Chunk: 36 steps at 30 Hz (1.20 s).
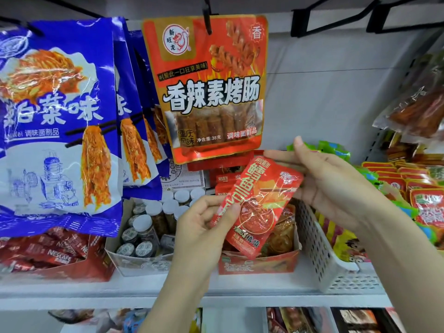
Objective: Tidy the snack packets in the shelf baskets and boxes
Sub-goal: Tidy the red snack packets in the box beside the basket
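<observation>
Above the red box [258,263], you hold one red packet [258,203] tilted between both hands: your left hand [204,227] pinches its lower left edge, your right hand [329,186] grips its upper right end. Two hands, one packet held; more packets sit in the box below.
</observation>
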### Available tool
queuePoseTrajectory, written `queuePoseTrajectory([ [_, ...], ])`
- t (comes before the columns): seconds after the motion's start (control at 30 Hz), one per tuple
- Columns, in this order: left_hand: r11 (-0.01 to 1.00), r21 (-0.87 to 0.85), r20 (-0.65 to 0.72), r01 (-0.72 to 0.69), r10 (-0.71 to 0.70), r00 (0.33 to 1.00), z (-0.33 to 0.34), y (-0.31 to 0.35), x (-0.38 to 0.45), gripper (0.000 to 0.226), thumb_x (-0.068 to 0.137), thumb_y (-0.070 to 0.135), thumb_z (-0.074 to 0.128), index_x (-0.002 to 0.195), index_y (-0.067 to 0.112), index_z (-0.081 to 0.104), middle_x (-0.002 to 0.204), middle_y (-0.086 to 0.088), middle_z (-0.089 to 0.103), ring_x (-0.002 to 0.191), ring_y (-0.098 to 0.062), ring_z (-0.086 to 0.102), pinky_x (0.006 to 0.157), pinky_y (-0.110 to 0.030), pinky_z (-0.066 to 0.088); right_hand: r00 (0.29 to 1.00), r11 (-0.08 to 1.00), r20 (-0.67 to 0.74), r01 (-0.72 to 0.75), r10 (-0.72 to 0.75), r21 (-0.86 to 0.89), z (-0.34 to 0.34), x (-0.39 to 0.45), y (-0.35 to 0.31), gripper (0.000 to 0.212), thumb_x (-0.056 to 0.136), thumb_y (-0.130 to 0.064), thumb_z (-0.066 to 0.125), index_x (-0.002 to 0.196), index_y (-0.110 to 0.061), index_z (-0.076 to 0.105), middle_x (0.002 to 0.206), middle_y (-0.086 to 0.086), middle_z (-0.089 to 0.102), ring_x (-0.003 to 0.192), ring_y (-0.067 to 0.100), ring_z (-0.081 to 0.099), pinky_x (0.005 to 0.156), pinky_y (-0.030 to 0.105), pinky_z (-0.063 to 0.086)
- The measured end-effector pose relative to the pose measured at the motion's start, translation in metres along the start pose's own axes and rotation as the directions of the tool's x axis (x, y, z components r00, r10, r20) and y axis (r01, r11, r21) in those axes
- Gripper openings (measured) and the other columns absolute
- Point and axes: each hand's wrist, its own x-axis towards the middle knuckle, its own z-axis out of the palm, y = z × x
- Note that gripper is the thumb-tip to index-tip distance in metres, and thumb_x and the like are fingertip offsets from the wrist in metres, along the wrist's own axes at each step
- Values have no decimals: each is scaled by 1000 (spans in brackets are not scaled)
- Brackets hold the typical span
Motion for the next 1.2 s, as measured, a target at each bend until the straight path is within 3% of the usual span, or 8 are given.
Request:
queuePoseTrajectory([
  [0.13, 969, 190, -68, -155, 171, 983, -1, -5, -2, 23, 75, 36, 71, 91, 20, 68, 86, 3, 77, 79, -14, 74, 58, -21, 56, 998, 964, 38, 52, -43, -262, 3, -5, 2, 25, 82, -21, 66, 107, -18, 71, 96, 5, 76, 95, 19, 72, 78, 27, 60],
  [0.27, 932, 305, -63, -195, 224, 972, -7, -6, 1, 15, 87, 37, 61, 91, 24, 68, 85, 9, 76, 82, -9, 73, 67, -20, 57, 974, 807, -74, 134, -214, -575, 0, -3, -2, 9, 85, -18, 71, 84, -26, 73, 78, -1, 77, 81, 18, 74, 75, 40, 61],
  [0.4, 738, 620, -20, -266, 354, 935, -18, -10, 9, 26, 99, 39, 43, 105, 31, 67, 96, 21, 71, 93, 8, 63, 77, -11, 47, 821, 582, -183, 207, -540, -786, -18, -1, -8, 7, 82, -29, 75, 88, -28, 76, 75, -20, 72, 75, -7, 68, 81, 26, 57],
  [0.53, 488, 822, 230, -293, 187, 955, -18, -18, 10, 53, 92, 62, 31, 126, 33, 60, 120, 24, 59, 113, 7, 50, 95, -19, 41, 727, 386, -93, 247, -680, -889, -12, 1, 3, 14, 83, -27, 75, 95, -20, 78, 80, -21, 70, 78, -9, 65, 77, 9, 50],
  [0.7, 384, 866, 324, -320, 57, 944, -23, -23, 8, 37, 95, 56, 45, 104, 32, 71, 93, 19, 67, 87, 1, 58, 75, -26, 47, 770, 197, 89, 271, -632, -942, 8, 9, 34, 14, 86, -29, 73, 97, -23, 78, 93, -8, 76, 86, 14, 72, 79, 30, 56],
  [0.97, 407, 849, 336, -337, 76, 939, -30, -18, 8, 29, 95, 50, 52, 109, 33, 71, 102, 21, 66, 93, 2, 58, 81, -20, 47, 903, 236, 194, 299, -384, -924, 20, 22, 91, 14, 88, -32, 69, 99, -30, 78, 97, -10, 76, 91, 9, 71, 84, 29, 54],
  [1.07, 412, 824, 323, -390, 224, 920, -32, -19, 10, 18, 94, 37, 59, 101, 27, 73, 100, 19, 61, 91, -1, 58, 78, -19, 46, 930, 315, 245, 327, -273, -891, 20, 25, 98, 14, 90, -30, 68, 99, -30, 78, 98, -12, 75, 93, 3, 69, 84, 23, 52],
  [1.2, 387, 843, 284, -373, 270, 920, -33, -18, 14, 35, 97, 39, 51, 129, 26, 58, 126, 19, 50, 119, 1, 45, 96, -7, 31, 967, 400, 202, 249, -156, -882, 16, 30, 90, 43, 96, -41, 56, 66, -12, 65, 55, -2, 54, 54, 7, 44, 59, 24, 39],
])
